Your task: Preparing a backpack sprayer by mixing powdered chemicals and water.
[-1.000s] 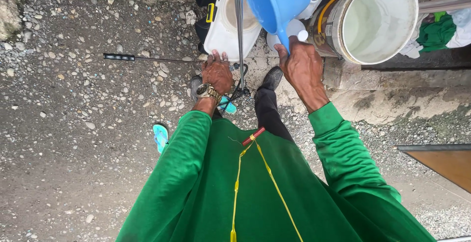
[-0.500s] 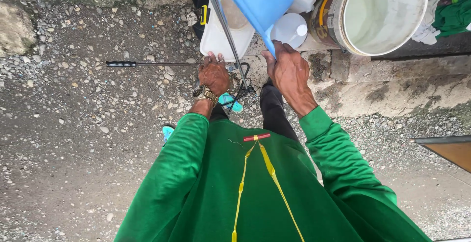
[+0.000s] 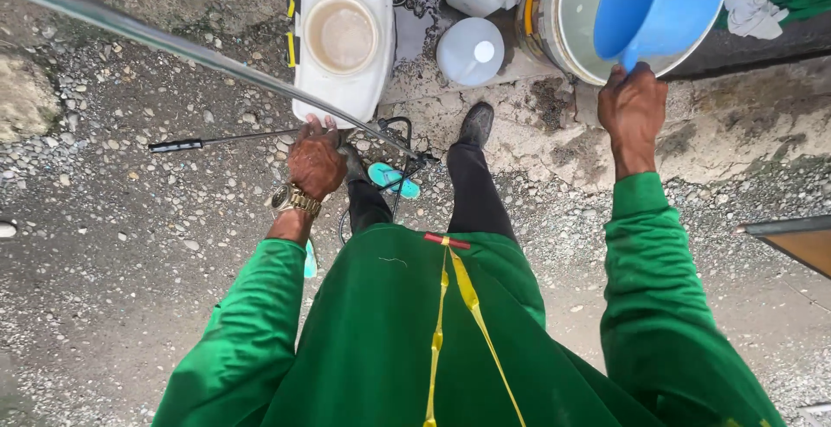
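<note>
My right hand [image 3: 632, 108] up, fingers gripping the scoop [image 3: 658, 3] handle, mouth facing me over the bucket [image 3: 554, 37], left hand [image 3: 316, 160] fingers resting on the tank [image 3: 342, 89] edge

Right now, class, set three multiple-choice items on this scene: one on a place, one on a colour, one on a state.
1. Where is the scoop?
A. over the bucket
B. on the gravel
C. in the tank

2. What colour is the scoop?
A. red
B. blue
C. yellow

3. How is the tank opening?
A. capped
B. taped shut
C. open, brownish liquid inside

Answers: 1 A, the right hand holds it above the bucket's mouth. 2 B, its bowl is plainly blue. 3 C, no cap covers it; the left hand touches the tank's edge.
</note>
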